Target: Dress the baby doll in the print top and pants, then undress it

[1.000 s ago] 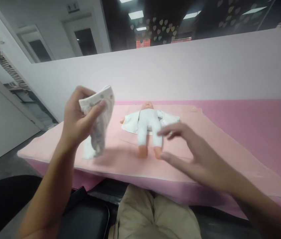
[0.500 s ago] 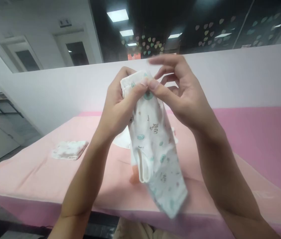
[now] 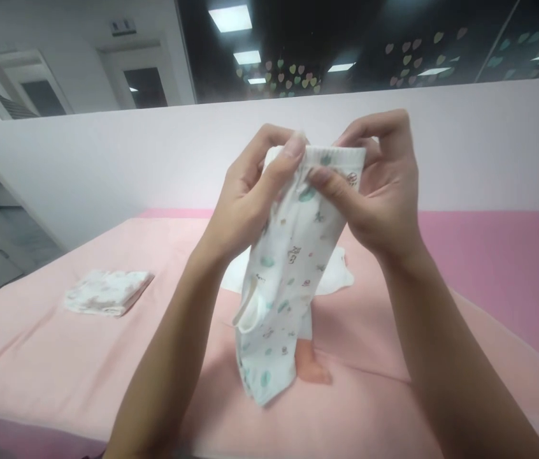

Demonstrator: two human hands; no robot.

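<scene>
In front of me hang white baby pants (image 3: 293,248) printed with small animals and green spots, held up by the waistband. My left hand (image 3: 250,191) pinches the waistband's left part, thumb in front and fingers behind. On the other side my right hand (image 3: 384,191) grips the band with its thumb on the front and its fingers behind. A white-rimmed leg cuff hangs at the lower left. Beyond the pants, white clothing (image 3: 334,274) lies on the table, mostly covered. What looks like a doll's foot (image 3: 311,363) pokes out below it.
A folded printed cloth (image 3: 107,292) lies at the left of the pink-covered table (image 3: 178,408). A low white wall (image 3: 169,153) runs behind the table, with dark glass (image 3: 346,38) above it.
The pants have swung to the left and the waistband is spread wider. My right hand has moved right and now grips the band with its fingers behind.
</scene>
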